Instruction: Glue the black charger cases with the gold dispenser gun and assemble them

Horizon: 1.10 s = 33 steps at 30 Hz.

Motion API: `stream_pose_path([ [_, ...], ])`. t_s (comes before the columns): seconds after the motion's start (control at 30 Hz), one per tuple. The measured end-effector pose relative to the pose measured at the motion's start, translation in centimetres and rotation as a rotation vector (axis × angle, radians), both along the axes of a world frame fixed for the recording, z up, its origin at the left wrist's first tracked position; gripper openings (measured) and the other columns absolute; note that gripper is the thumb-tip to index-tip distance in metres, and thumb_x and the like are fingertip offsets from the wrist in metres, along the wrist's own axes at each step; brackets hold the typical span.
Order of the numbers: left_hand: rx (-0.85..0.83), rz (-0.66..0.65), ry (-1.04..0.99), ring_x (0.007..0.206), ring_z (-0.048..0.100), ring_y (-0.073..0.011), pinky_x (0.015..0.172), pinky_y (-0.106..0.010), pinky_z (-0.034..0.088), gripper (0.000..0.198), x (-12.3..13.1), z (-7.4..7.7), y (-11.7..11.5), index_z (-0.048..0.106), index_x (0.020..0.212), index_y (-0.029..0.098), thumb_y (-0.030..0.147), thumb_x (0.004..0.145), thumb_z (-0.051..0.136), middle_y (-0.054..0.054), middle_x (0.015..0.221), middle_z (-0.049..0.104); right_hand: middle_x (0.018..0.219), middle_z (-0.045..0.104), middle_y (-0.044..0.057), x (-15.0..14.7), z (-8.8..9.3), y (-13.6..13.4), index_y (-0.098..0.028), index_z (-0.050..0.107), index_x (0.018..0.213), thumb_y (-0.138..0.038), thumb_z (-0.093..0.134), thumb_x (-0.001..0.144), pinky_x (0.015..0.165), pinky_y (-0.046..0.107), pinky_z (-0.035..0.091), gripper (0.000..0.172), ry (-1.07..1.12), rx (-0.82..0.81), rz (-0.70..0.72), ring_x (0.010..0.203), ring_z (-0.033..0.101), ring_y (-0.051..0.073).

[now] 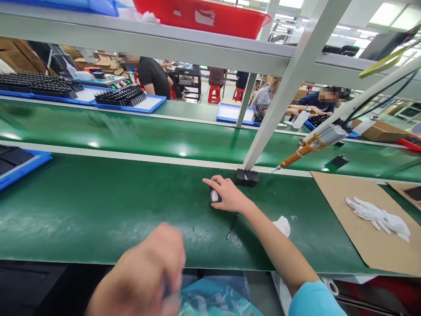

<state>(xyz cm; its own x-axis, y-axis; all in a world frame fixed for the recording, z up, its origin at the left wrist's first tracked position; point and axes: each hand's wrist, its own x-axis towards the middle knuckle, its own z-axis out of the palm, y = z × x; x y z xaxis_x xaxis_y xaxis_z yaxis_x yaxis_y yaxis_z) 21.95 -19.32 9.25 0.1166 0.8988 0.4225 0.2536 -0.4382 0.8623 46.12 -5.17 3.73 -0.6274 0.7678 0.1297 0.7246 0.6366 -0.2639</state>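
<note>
My right hand (pixel 226 193) reaches over the green bench mat (pixel 98 197), its fingers around a small black box (pixel 215 195) with a white inside. Just beyond it, a group of black boxes (pixel 247 177) rests at the foot of a grey post. My left hand (pixel 148 272) is raised close to the camera and blurred, with its fingers curled; a blurred bit of something shows below them, too unclear to name. A thin dark tool (pixel 232 226) lies on the mat under my right forearm, and a white scrap (pixel 283 226) lies beside that arm.
An orange dispensing tool (pixel 297 154) hangs at the right above the bench. White gloves (pixel 378 217) lie on brown cardboard (pixel 348 237). A blue tray (pixel 24 169) sits at the left edge. A shelf holds a red bin (pixel 230 19). Several people sit beyond the green conveyor (pixel 148 136).
</note>
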Motion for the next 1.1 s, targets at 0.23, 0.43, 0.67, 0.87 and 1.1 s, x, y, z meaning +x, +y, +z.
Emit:
stream_pose_path([
  [0.23,-0.252,-0.118,0.364,0.108,0.058,-0.0253,0.094,-0.045,0.05,0.064,3.4,-7.5,8.7,0.044,0.125,0.024,0.039,0.072,0.076,-0.011,0.127,0.05,0.147,0.043,0.012,1.4,-0.5,-4.6,-0.031,0.04,0.145,-0.037,0.074,0.075,0.102,0.046,0.047,0.078,0.38,-0.063,-0.099,0.124,0.054,0.028],
  [0.43,-0.439,-0.203,0.391,0.126,0.049,-0.0318,0.106,-0.053,0.04,0.104,4.8,-11.1,10.8,0.015,0.15,0.025,0.046,0.07,0.077,-0.016,0.133,0.049,0.124,0.05,0.008,13.2,1.5,-3.4,-0.032,0.041,0.128,-0.036,0.05,0.089,0.102,0.049,0.044,0.04,1.071,0.462,-0.737,0.115,0.055,0.022],
  [0.67,-0.472,-0.323,0.362,0.121,0.053,-0.0306,0.105,-0.05,0.042,0.094,4.4,-10.7,12.4,0.029,0.148,0.031,0.04,0.069,0.079,-0.013,0.135,0.049,0.143,0.031,0.021,23.4,1.1,2.7,-0.03,0.025,0.138,-0.037,0.058,0.073,0.094,0.055,0.044,0.073,1.342,0.326,-0.981,0.13,0.047,0.027],
  [0.87,-0.486,-0.449,0.37,0.125,0.052,-0.029,0.108,-0.048,0.04,0.087,3.3,-10.6,13.1,0.033,0.147,0.029,0.029,0.07,0.075,-0.012,0.136,0.052,0.134,0.044,0.016,24.9,-0.2,4.7,-0.033,0.038,0.13,-0.029,0.067,0.066,0.088,0.044,0.047,0.07,1.365,0.181,-0.905,0.117,0.057,0.023],
  [1.1,-0.475,-0.575,0.342,0.12,0.056,-0.026,0.106,-0.045,0.044,0.073,2.6,-9.4,13.9,0.046,0.138,0.029,0.021,0.069,0.07,-0.007,0.141,0.052,0.108,0.061,0.011,24.0,-0.8,5.1,-0.03,0.052,0.108,-0.037,0.066,0.068,0.087,0.046,0.048,0.043,1.351,0.006,-0.754,0.105,0.064,0.023],
])
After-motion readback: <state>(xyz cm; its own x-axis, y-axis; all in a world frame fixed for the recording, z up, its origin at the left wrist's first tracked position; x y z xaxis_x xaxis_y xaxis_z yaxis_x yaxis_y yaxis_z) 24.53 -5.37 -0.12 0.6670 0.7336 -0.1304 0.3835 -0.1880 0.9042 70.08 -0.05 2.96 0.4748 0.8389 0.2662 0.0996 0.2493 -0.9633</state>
